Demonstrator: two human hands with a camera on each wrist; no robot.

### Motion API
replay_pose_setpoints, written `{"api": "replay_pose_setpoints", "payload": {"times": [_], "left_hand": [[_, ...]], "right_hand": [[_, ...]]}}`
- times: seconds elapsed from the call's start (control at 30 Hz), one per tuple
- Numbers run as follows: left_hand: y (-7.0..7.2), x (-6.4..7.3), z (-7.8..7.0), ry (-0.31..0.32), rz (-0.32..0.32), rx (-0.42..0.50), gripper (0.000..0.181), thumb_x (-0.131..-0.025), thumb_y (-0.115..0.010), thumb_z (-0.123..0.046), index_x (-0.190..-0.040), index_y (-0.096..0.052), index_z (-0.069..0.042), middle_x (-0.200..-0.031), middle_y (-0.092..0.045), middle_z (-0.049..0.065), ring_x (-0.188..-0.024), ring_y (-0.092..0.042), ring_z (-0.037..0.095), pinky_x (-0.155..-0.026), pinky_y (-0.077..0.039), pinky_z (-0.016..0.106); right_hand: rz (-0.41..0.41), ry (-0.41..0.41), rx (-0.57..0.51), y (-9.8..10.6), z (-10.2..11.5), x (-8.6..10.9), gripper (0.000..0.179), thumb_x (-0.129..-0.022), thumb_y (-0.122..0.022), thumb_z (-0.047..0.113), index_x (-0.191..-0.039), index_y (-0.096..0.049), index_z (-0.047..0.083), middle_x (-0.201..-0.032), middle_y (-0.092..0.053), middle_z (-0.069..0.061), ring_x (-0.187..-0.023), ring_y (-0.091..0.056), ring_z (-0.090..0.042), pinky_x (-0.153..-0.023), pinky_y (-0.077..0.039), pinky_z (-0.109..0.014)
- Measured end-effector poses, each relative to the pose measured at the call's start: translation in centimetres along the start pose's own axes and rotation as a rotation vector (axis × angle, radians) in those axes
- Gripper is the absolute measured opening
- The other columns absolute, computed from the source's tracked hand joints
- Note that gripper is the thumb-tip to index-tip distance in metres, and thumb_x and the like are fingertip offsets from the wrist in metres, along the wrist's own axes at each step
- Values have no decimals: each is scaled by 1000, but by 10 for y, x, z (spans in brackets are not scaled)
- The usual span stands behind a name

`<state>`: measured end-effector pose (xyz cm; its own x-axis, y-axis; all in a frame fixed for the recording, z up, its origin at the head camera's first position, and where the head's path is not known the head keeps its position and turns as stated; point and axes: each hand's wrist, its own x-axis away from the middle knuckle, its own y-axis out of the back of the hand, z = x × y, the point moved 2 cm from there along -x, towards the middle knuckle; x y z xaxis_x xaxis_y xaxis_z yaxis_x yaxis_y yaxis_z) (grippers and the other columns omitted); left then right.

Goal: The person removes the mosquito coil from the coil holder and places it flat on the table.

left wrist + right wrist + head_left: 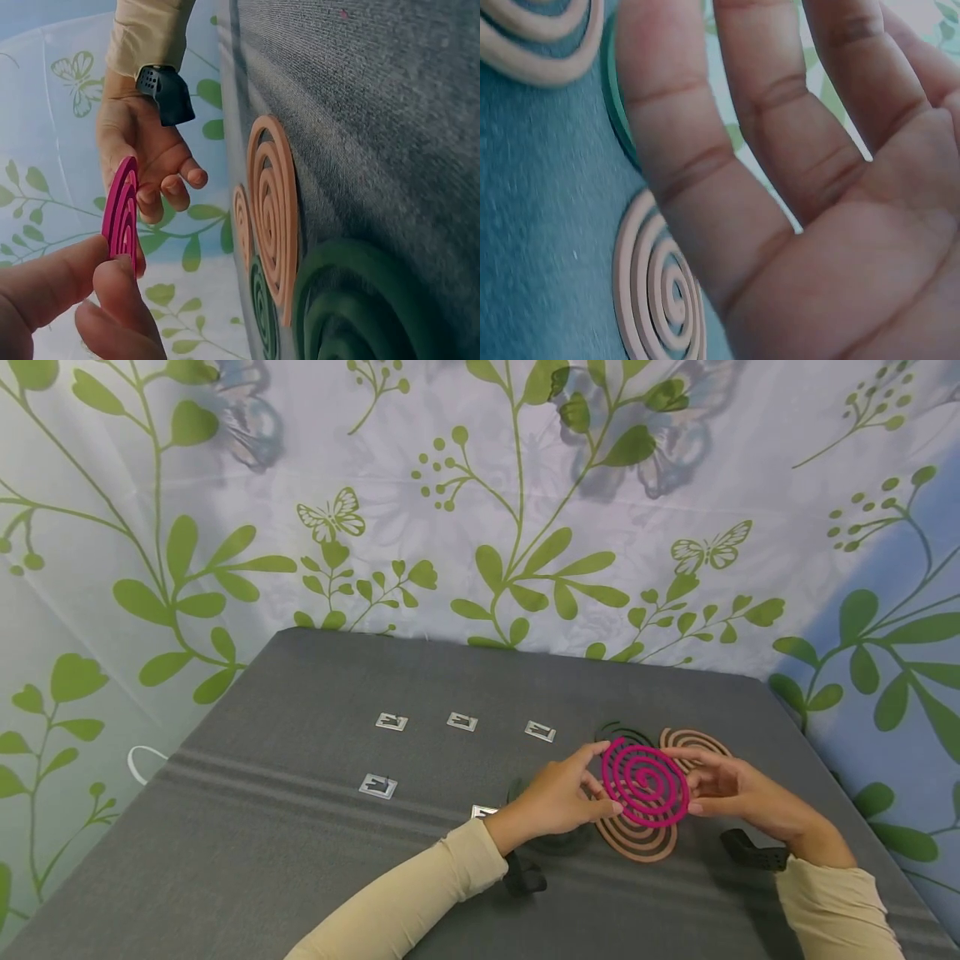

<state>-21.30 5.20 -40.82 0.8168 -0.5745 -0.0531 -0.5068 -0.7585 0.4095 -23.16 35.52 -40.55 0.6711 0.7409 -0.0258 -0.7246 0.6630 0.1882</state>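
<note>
A bright pink mosquito coil (pixel 647 779) is held up in front of me, tilted, above other coils. My left hand (pixel 558 793) pinches its left edge between thumb and fingers. On the opposite edge, the thumb and fingers of my right hand (pixel 738 789) grip it; the left wrist view shows several of that hand's other fingers hanging free. Below lie a tan coil (pixel 637 857) and, farther back, a second tan coil (pixel 697 735) with a dark green coil (pixel 622 729) beside it. Another green coil (pixel 360 259) is mostly hidden behind my left hand in the head view.
Several small metal coil stands lie on the grey table (pixel 247 852), among them a front-left stand (pixel 378 786) and a back stand (pixel 540 731). One stand (pixel 483 812) is partly covered by my left wrist. A leaf-patterned curtain (pixel 420 543) hangs behind.
</note>
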Motion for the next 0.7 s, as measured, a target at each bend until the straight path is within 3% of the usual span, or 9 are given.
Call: {"api": "replay_pose_setpoints", "payload": {"times": [0.27,0.53,0.7], "left_hand": [[-16,-11,-1,10,1,13,82,-99,-81,-16,-169,-37,-14,-87,-74,-12,-53,-52,3,-51,-40,18],[-31,-20,-6,35,5,42,82,-99,-81,-15,-169,-37,-16,-85,-73,-14,-57,-61,5,-52,-43,19],[-42,-24,-9,65,9,59,82,-99,-81,-17,-169,-37,-18,-82,-72,-16,-56,-58,5,-53,-45,19]], "right_hand": [[-11,-26,5,8,-3,15,75,-105,-51,-18,-166,-45,26,-114,-74,-2,-101,-74,-16,-87,-62,-36],[-19,-54,-7,19,-8,31,75,-105,-48,-18,-163,-49,30,-117,-76,-5,-104,-74,-16,-88,-62,-36],[-10,-93,-26,26,-10,39,75,-106,-48,-17,-163,-49,33,-119,-75,-2,-106,-73,-14,-89,-63,-37]]}}
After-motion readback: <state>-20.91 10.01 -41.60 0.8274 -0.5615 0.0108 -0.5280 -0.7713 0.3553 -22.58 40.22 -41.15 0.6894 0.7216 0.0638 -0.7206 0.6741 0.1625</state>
